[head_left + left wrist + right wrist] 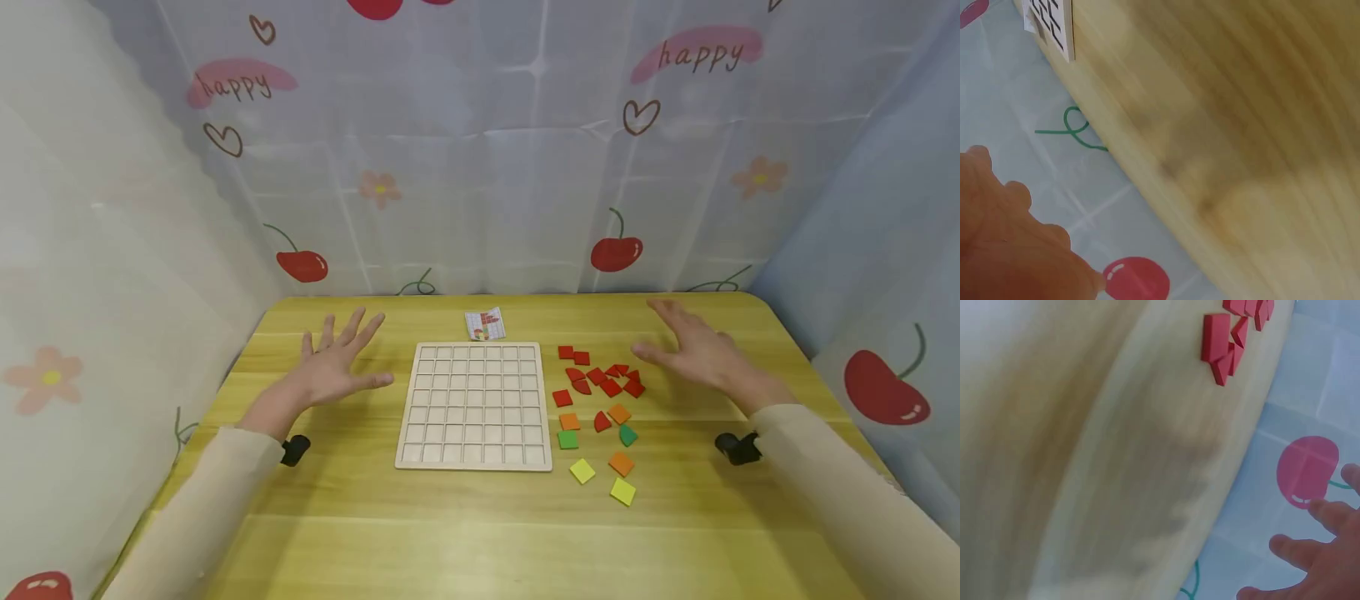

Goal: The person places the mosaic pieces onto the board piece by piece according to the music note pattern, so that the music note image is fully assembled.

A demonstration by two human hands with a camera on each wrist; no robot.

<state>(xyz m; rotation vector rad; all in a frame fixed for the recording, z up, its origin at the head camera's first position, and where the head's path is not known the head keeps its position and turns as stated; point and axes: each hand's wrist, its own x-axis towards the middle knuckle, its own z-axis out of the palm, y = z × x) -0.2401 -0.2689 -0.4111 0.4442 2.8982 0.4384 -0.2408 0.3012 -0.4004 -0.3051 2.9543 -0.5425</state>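
Coloured tiles (pixel 611 388) lie scattered on the desk (pixel 465 533), just to the right of a pale square board (pixel 545 450), between it and the desk's right edge. Red pieces make up most of the group and sit toward the far edge: squares, triangles and quarter-rounds, several of them touching or nearly so. Nearer the front come orange squares (pixel 621 464), a green square (pixel 567 440), a green quarter-round (pixel 627 435) and, closest to the near side, two yellow squares (pixel 582 472). The board, ruled into rows of square cells, lies flat around the middle of the desk, and a small printed card (pixel 486 324) lies just past its far side, near the desk's far edge. Both hands are spread and hold nothing. The left hand (pixel 330 371) is over the desk's left part, fingers wide apart, its thumb pointing toward the board but apart from it. The right hand (pixel 693 350) is toward the far right corner, fingers extended and thumb reaching toward the red pieces without touching them. Behind the far edge hangs a pale curtain (pixel 487 217) printed with cherries, flowers and hearts.
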